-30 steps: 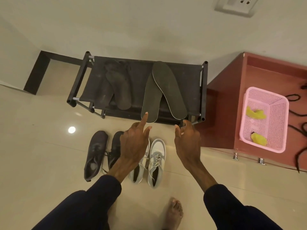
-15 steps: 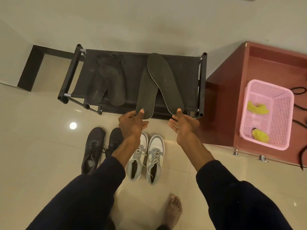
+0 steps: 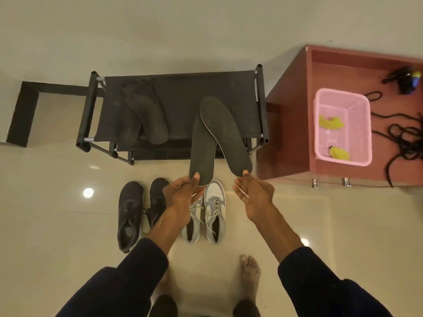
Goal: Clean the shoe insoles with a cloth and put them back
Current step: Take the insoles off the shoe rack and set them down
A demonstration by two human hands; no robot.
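Insoles coming up off the black rack (image 3: 183,88)! Starting left: the dark pair of insoles (image 3: 146,120) lies on the rack, nobody touching it. A second ago my left hand (image 3: 180,195) was only reaching. Now its thumb and fingers pinch the heel of the left insole (image 3: 201,152), drawn out past the rack's front rail and above the grey sneakers (image 3: 215,213). Its toe tucks under the right insole (image 3: 222,124), whose heel my right hand (image 3: 254,195) pinches, thumb on top. Both are in my grip, so I reckon wiping comes next. The yellow cloths (image 3: 330,122) sit in the pink basket (image 3: 366,133), well off right. Both insoles look flat and dark grey with a thin pale edge, keeping their shape held by one end.
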